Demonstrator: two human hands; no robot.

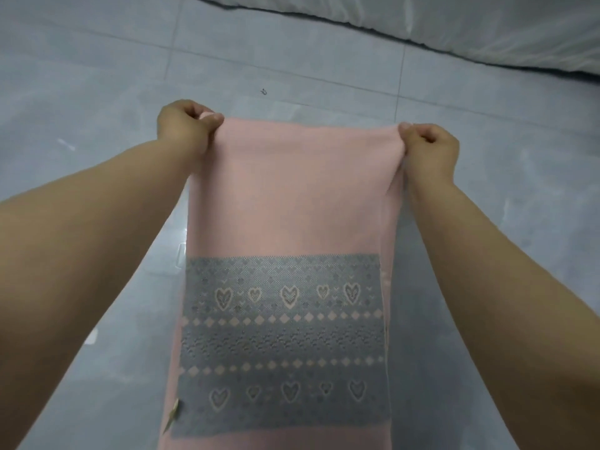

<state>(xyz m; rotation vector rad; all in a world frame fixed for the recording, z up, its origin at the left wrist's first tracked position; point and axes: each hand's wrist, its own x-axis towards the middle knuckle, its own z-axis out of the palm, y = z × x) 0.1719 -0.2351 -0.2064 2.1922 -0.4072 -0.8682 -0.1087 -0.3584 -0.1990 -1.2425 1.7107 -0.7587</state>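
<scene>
A pink towel (292, 196) with a broad grey band of hearts and diamonds hangs stretched out in front of me, running down past the lower edge of the view. My left hand (183, 131) pinches its far left corner between thumb and curled fingers. Its far right corner is pinched the same way by my right hand (430, 151). Both arms reach forward on either side of the cloth. A small tag shows on the towel's lower left edge.
Below lies a grey tiled floor (97, 76) with pale smudges and a small dark speck. White bedding (487, 24) fills the upper right corner.
</scene>
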